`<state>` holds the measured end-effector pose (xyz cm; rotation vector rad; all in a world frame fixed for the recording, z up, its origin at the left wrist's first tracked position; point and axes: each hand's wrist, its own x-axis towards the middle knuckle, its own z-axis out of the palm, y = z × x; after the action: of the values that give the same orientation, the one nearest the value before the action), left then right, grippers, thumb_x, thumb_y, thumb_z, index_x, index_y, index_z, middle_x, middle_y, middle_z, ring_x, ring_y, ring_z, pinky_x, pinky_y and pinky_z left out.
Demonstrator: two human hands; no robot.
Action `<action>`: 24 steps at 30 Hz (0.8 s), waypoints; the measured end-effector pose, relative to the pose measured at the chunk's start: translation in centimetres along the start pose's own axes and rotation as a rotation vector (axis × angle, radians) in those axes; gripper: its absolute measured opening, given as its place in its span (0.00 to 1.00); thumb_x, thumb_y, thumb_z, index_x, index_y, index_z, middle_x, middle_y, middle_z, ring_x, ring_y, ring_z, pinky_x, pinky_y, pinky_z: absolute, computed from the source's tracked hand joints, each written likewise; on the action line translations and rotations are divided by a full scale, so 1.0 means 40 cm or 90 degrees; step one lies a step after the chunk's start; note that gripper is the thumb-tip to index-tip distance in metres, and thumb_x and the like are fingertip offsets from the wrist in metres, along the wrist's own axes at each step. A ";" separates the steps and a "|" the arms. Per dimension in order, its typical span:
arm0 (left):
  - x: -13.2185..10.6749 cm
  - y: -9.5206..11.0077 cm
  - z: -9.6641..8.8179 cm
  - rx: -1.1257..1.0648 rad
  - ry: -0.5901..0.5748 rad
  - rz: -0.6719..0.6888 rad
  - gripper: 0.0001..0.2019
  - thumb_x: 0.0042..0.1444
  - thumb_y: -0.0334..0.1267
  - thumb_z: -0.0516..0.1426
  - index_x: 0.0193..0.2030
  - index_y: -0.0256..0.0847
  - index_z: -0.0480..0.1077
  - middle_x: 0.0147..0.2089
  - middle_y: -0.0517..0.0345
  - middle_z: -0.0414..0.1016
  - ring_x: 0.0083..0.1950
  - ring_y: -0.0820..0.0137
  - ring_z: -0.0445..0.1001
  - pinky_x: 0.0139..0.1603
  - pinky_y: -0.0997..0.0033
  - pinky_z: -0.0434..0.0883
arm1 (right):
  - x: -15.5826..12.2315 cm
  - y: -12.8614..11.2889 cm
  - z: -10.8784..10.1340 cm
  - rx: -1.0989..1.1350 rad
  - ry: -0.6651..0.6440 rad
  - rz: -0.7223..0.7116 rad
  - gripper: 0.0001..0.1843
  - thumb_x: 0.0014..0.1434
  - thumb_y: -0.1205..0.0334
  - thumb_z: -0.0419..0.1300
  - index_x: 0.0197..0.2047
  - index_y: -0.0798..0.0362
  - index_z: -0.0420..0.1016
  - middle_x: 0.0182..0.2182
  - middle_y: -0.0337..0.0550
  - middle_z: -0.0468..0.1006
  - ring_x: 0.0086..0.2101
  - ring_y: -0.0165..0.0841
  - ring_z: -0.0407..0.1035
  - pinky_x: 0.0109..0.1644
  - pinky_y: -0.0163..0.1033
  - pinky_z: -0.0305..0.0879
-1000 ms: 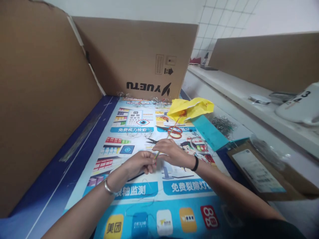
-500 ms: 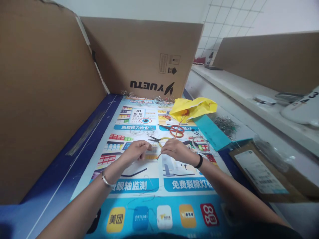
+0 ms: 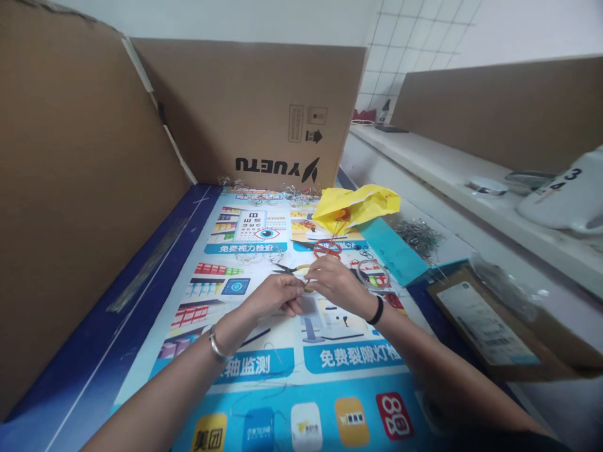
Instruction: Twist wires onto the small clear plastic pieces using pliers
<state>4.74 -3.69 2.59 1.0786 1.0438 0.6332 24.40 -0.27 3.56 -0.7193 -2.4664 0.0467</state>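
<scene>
My left hand (image 3: 274,295) and my right hand (image 3: 335,282) meet over the printed poster (image 3: 282,351), fingers pinched together. Between them they hold the end of a thin strand of coloured wire (image 3: 305,287), mostly hidden by the fingers. Just beyond the hands lie small pliers with yellow handles (image 3: 293,269) and red-handled scissors (image 3: 325,248). A yellow plastic bag (image 3: 358,204) lies farther back. A silver bangle is on my left wrist, a black band on my right.
Cardboard panels stand at the left (image 3: 70,188) and back (image 3: 245,113). A heap of metal wire pieces (image 3: 417,233) and a teal sheet (image 3: 389,250) lie to the right. A cardboard parcel with a label (image 3: 490,326) sits at the right edge. A white ledge (image 3: 447,169) runs behind.
My hands, apart half a second ago with the strand stretched toward the bag, have come together again. The long strand up to the bag is no longer visible.
</scene>
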 end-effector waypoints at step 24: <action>-0.025 0.027 -0.095 -0.095 0.007 0.017 0.10 0.48 0.39 0.61 0.26 0.33 0.71 0.20 0.59 0.72 0.18 0.78 0.69 0.18 0.79 0.64 | 0.070 0.127 -0.048 -0.265 -0.429 0.398 0.21 0.53 0.61 0.54 0.50 0.57 0.69 0.39 0.57 0.77 0.40 0.46 0.72 0.39 0.42 0.61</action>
<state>0.92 -2.62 3.56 0.9615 0.9773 0.7277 25.93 5.26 5.65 -1.8988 -2.7717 0.0093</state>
